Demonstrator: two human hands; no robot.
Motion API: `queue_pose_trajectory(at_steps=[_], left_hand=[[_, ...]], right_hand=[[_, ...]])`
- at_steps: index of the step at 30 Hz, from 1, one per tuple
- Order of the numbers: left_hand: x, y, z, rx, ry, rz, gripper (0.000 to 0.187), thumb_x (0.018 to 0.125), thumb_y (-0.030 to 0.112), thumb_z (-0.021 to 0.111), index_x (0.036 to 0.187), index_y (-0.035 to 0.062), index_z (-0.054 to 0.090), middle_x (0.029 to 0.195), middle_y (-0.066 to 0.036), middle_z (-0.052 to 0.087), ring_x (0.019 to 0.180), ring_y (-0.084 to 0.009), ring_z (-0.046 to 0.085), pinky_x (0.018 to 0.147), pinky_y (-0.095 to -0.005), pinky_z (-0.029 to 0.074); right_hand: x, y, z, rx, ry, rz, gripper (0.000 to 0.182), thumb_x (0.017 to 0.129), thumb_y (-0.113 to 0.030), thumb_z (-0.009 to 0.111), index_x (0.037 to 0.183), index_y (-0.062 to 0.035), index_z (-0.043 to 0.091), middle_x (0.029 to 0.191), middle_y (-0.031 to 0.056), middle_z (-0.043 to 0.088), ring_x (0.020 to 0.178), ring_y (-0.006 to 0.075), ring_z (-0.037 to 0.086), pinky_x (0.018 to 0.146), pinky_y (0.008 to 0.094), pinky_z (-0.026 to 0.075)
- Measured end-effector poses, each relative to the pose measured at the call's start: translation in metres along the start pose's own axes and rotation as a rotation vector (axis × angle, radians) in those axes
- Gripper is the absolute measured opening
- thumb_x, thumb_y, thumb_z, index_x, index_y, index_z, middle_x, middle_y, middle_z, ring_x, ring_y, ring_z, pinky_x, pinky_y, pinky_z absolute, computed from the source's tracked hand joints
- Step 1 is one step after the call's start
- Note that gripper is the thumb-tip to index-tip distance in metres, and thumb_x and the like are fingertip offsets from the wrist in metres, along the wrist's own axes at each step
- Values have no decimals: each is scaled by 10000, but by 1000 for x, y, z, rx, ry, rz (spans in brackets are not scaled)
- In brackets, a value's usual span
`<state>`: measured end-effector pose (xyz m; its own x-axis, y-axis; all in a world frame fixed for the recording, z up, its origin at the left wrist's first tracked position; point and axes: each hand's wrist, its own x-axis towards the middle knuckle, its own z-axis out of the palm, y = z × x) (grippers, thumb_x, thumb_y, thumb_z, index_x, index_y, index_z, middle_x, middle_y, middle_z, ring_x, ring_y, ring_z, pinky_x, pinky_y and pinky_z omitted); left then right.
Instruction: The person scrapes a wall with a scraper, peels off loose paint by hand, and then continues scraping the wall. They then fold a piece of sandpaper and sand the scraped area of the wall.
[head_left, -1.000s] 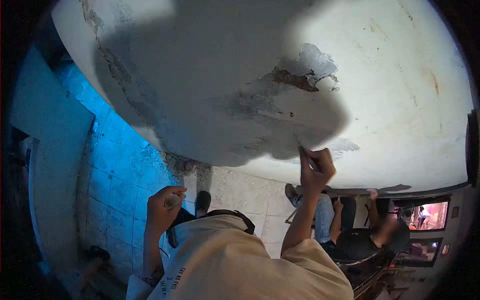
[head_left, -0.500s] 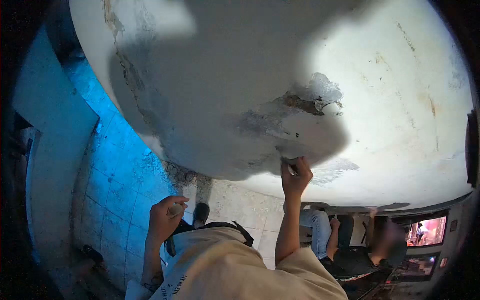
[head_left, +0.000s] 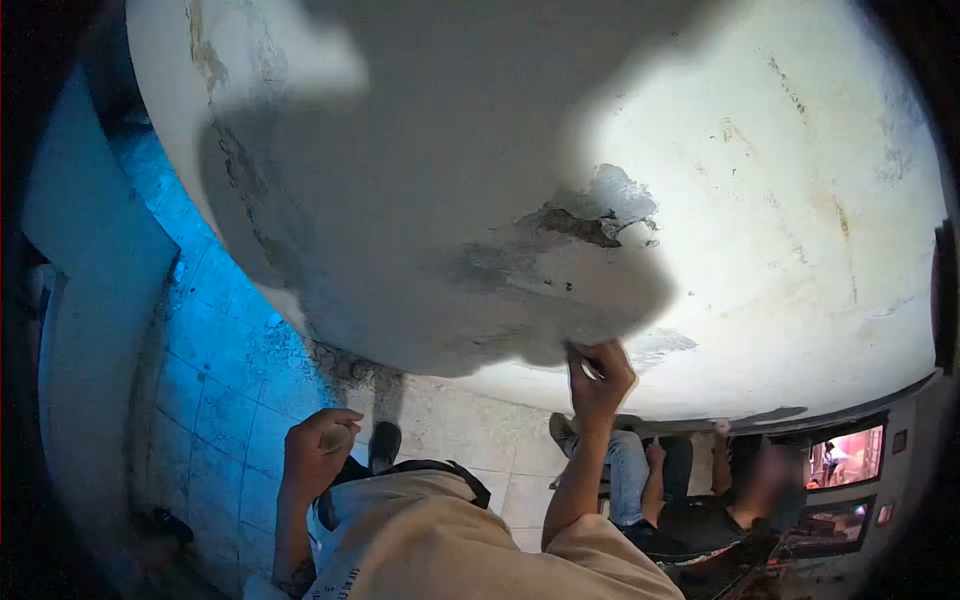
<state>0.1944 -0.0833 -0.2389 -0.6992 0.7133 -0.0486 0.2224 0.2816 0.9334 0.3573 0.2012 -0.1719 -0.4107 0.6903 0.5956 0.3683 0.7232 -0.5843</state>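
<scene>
My right hand (head_left: 602, 382) is pinched closed against the lower part of the white wall (head_left: 760, 260), with thumb and forefinger pressed together. What sits between these fingertips is too small to make out. Above it, the wall has a broken patch (head_left: 585, 226) where plaster has peeled away, with grey smears around it. Down at the left, away from the wall, my left hand (head_left: 312, 455) curls around a small pale, round-ended object (head_left: 336, 438). A large shadow covers the middle of the wall.
A seated person (head_left: 690, 510) in jeans and a dark top is close by on the right. Lit screens (head_left: 845, 458) stand behind them. Crumbled debris (head_left: 345, 368) lies along the wall's foot on the tiled floor (head_left: 225, 430). Cracks run down the wall's left side.
My right hand has moved down and to the right along the wall, away from the broken patch. The view has shifted slightly. My left hand keeps its hold on the pale object.
</scene>
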Motion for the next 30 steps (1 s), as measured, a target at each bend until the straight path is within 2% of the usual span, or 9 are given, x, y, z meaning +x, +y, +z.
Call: queue_pose_trajectory(at_steps=[3,8,14,15,18,21,24,27,30], left_hand=[[-4,-5,-1,-3,25,-34,171,779,30,658,947,59,647,873,-119,674,812,-216,670,685,-328,529],[-4,4,-4,-14,-3,-75,196,775,2,640,965,54,643,881,-125,673,829,-222,670,712,-330,533],[0,7,4,-23,12,32,143,816,7,628,954,42,634,913,-115,662,798,-185,660,679,-328,546],[-1,6,4,-24,18,32,143,816,7,628,954,42,634,913,-115,662,798,-185,660,679,-328,546],[-3,-2,4,-54,6,21,143,820,8,622,958,44,632,911,-121,661,817,-198,665,685,-329,547],[-6,-7,4,-30,18,-1,147,822,5,616,962,46,626,905,-121,662,843,-214,668,688,-333,549],[-4,-8,7,40,42,88,140,823,7,616,958,45,619,902,-119,665,831,-209,673,680,-319,547],[-1,5,3,38,68,104,140,818,23,629,956,50,626,893,-117,671,782,-204,673,640,-323,536],[-3,-1,3,44,89,81,182,788,36,647,966,74,640,886,-113,671,803,-236,669,674,-326,536]], right_hand=[[2,-22,-8,39,121,-22,158,641,85,723,659,5,588,639,89,570,596,156,589,509,254,468],[-24,43,31,-268,-35,-62,148,657,14,715,670,-33,575,662,72,576,580,182,577,525,284,452],[9,-39,0,45,29,-87,163,626,66,715,677,-18,585,638,63,540,547,162,553,508,269,443],[7,-26,7,0,55,-206,176,619,65,718,667,-16,569,640,64,537,541,174,540,501,274,434],[-20,35,37,-206,-17,-33,164,642,5,723,678,-23,565,645,85,549,560,199,567,503,291,428],[-42,73,38,-389,-140,-81,154,664,-20,720,682,-26,567,657,99,569,578,203,589,514,300,446],[-12,20,23,-138,-75,-3,157,662,-9,728,677,-12,571,665,105,584,584,198,599,518,286,460],[13,-28,10,27,17,-170,169,639,9,746,666,-1,580,658,101,582,582,193,598,506,271,445],[0,14,39,-126,-37,-150,148,639,-6,723,655,-27,577,663,96,583,592,236,607,510,317,448]])
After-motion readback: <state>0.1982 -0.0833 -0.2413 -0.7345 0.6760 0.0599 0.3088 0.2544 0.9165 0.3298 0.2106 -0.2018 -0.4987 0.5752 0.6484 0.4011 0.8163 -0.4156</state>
